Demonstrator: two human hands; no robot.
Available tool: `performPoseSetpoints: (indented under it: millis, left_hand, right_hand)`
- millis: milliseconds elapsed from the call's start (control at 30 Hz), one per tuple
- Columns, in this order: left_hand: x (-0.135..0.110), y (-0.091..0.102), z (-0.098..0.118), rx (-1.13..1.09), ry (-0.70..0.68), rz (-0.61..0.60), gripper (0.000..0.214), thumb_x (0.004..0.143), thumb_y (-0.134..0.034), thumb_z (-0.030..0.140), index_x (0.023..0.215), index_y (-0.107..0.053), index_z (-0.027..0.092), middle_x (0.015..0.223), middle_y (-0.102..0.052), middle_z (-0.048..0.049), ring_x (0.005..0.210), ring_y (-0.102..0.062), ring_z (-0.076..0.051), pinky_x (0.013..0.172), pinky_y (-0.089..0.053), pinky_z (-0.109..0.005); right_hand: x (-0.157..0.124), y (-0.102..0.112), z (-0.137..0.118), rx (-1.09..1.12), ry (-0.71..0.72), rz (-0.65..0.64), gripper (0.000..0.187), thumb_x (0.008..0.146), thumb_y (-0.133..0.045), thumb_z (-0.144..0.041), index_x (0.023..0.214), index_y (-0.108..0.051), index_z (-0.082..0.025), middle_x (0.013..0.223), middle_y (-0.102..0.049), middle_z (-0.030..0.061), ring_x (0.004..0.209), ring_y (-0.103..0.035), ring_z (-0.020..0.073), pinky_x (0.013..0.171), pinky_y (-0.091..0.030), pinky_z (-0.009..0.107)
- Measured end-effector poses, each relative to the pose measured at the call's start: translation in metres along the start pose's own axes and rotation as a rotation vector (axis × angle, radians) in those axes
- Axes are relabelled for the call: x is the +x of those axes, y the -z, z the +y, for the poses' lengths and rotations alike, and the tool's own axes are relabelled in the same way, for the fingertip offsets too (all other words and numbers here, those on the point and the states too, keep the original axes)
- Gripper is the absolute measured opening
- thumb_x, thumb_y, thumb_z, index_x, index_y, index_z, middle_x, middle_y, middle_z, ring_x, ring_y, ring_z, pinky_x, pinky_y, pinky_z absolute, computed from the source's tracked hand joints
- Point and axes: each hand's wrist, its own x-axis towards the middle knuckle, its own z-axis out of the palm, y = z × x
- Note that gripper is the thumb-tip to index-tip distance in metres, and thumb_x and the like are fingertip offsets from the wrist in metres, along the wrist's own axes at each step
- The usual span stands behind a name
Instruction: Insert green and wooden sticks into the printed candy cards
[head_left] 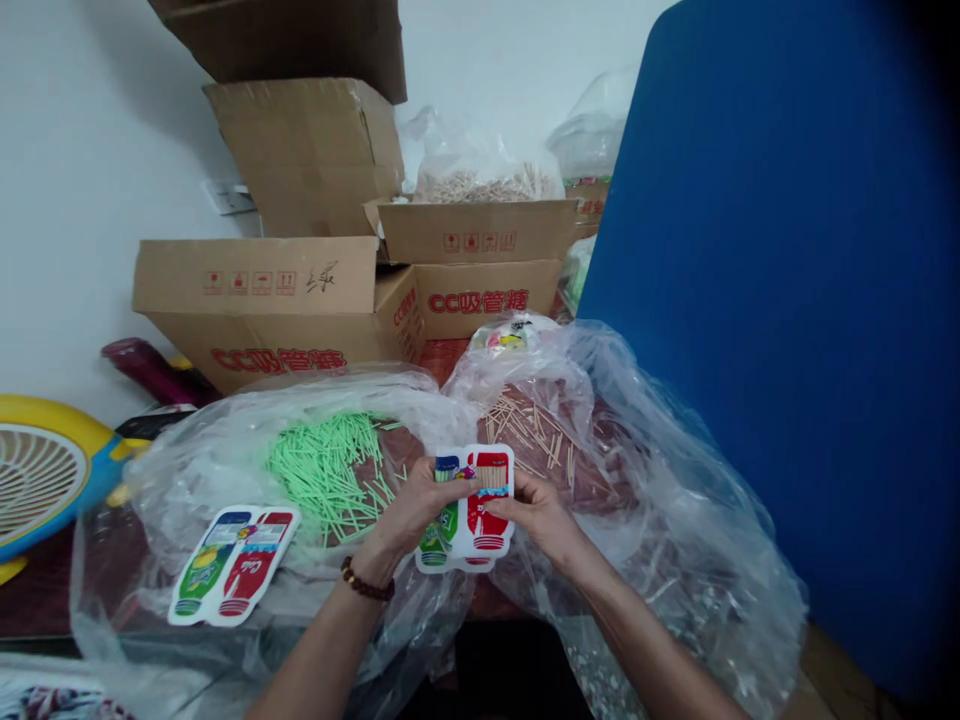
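**Two hands, one printed pouch, over bags of sticks**

Head camera: At lower centre of the frame, a person holds a small printed pouch [471,510] upright between both hands, its long axis running top to bottom and its printed face turned toward the camera. The left hand [416,508], a bead bracelet [366,583] at the wrist, pinches the pouch's left edge with thumb on the front; the right hand [534,512] closes on the right edge, fingers curled around the side. Both hands touch the pouch and stand about equally near it, the pouch lying between the two sets of fingertips. Pale sticks appear to show at the pouch's open top, though the view is too small to be sure. Just behind the hands, a clear plastic bag [225,450] holds green sticks [326,465], and beside it, right of centre, another clear bag [637,420] holds tan sticks [529,425]. A second pouch [234,563] lies flat at lower left. Cardboard boxes [270,300] stack along the top, a yellow fan [41,480] sits at the left edge, and a blue panel [787,300] fills the right.
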Motion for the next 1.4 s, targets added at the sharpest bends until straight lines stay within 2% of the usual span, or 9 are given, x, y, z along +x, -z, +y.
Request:
performPoseSetpoints:
  millis: [200, 400, 533, 900, 1033, 1133, 1200, 1300, 1400]
  left_hand:
    - [-0.003, 0.006, 0.001, 0.036, 0.020, -0.025, 0.022, 0.066, -0.080, 0.025, 0.080, -0.069, 0.012, 0.069, -0.070, -0.0025, 0.057, -0.062, -0.013, 0.057, -0.050, -0.023]
    - [-0.005, 0.006, 0.001, -0.006, -0.008, 0.012, 0.015, 0.068, -0.076, 0.021, 0.078, -0.069, 0.012, 0.069, -0.071, -0.0027, 0.056, -0.063, -0.015, 0.056, -0.050, -0.025]
    - [-0.006, 0.003, 0.002, -0.049, -0.007, -0.011, 0.014, 0.067, -0.076, 0.019, 0.078, -0.069, 0.013, 0.070, -0.072, -0.0020, 0.057, -0.064, -0.015, 0.057, -0.051, -0.024]
    - [-0.004, 0.002, 0.002, -0.103, 0.011, 0.039, 0.024, 0.069, -0.077, 0.032, 0.081, -0.065, 0.014, 0.071, -0.071, -0.0018, 0.058, -0.064, -0.013, 0.059, -0.050, -0.024]
    - [-0.014, 0.014, -0.006, 0.085, -0.037, 0.133, 0.028, 0.069, -0.076, 0.038, 0.080, -0.062, 0.016, 0.071, -0.070, -0.0002, 0.058, -0.063, -0.014, 0.055, -0.048, -0.022]
    - [-0.023, 0.033, -0.022, 0.236, -0.039, 0.221, 0.029, 0.071, -0.073, 0.042, 0.079, -0.062, 0.016, 0.068, -0.070, -0.0008, 0.059, -0.063, -0.016, 0.055, -0.047, -0.023]
    - [-0.025, 0.046, -0.035, 0.350, -0.081, 0.290, 0.030, 0.071, -0.072, 0.043, 0.082, -0.064, 0.016, 0.072, -0.070, -0.0028, 0.064, -0.064, -0.019, 0.058, -0.048, -0.026]
    - [-0.025, 0.060, -0.051, 0.561, -0.212, 0.390, 0.037, 0.076, -0.067, 0.039, 0.105, -0.064, 0.016, 0.095, -0.070, -0.0082, 0.084, -0.065, -0.023, 0.075, -0.051, -0.033]
    - [-0.025, 0.065, -0.064, 0.816, -0.342, 0.446, 0.053, 0.081, -0.061, 0.031, 0.131, -0.049, 0.017, 0.121, -0.061, -0.0134, 0.107, -0.057, -0.027, 0.095, -0.044, -0.043]
  right_hand:
    - [0.001, 0.000, 0.010, -0.018, 0.027, 0.032, 0.025, 0.060, -0.080, -0.030, 0.079, -0.071, -0.017, 0.077, -0.073, 0.0015, 0.071, -0.065, 0.0181, 0.071, -0.050, 0.032]
    - [0.000, -0.001, 0.013, 0.019, 0.040, 0.051, 0.024, 0.062, -0.079, -0.029, 0.082, -0.071, -0.019, 0.073, -0.071, -0.0007, 0.068, -0.064, 0.0159, 0.069, -0.050, 0.029]
    - [-0.001, -0.003, 0.010, 0.030, 0.030, -0.009, 0.030, 0.062, -0.080, -0.031, 0.089, -0.072, -0.019, 0.082, -0.073, 0.0012, 0.073, -0.066, 0.0177, 0.073, -0.051, 0.032]
    - [-0.002, 0.005, 0.014, -0.031, 0.067, 0.095, 0.029, 0.065, -0.077, -0.034, 0.091, -0.073, -0.020, 0.086, -0.075, 0.0024, 0.075, -0.067, 0.0198, 0.076, -0.052, 0.035]
    - [-0.005, 0.006, 0.026, -0.152, 0.060, -0.024, 0.030, 0.073, -0.072, -0.037, 0.098, -0.073, -0.021, 0.093, -0.074, 0.0027, 0.085, -0.067, 0.0216, 0.083, -0.051, 0.038]
    - [-0.004, 0.003, 0.046, -0.217, -0.022, -0.090, 0.028, 0.073, -0.070, -0.035, 0.096, -0.073, -0.019, 0.088, -0.074, 0.0024, 0.081, -0.067, 0.0224, 0.077, -0.052, 0.036]
    - [-0.001, 0.001, 0.057, -0.311, -0.045, -0.051, 0.023, 0.072, -0.069, -0.032, 0.091, -0.072, -0.018, 0.083, -0.073, 0.0018, 0.075, -0.066, 0.0211, 0.071, -0.051, 0.033]
    - [0.006, 0.002, 0.060, -0.667, -0.014, 0.061, 0.013, 0.075, -0.063, -0.028, 0.082, -0.069, -0.019, 0.074, -0.070, 0.0010, 0.067, -0.062, 0.0179, 0.062, -0.044, 0.026]
    - [0.010, 0.005, 0.052, -1.068, -0.013, 0.132, 0.011, 0.078, -0.058, -0.024, 0.085, -0.064, -0.019, 0.074, -0.069, 0.0020, 0.068, -0.061, 0.0175, 0.061, -0.038, 0.025]
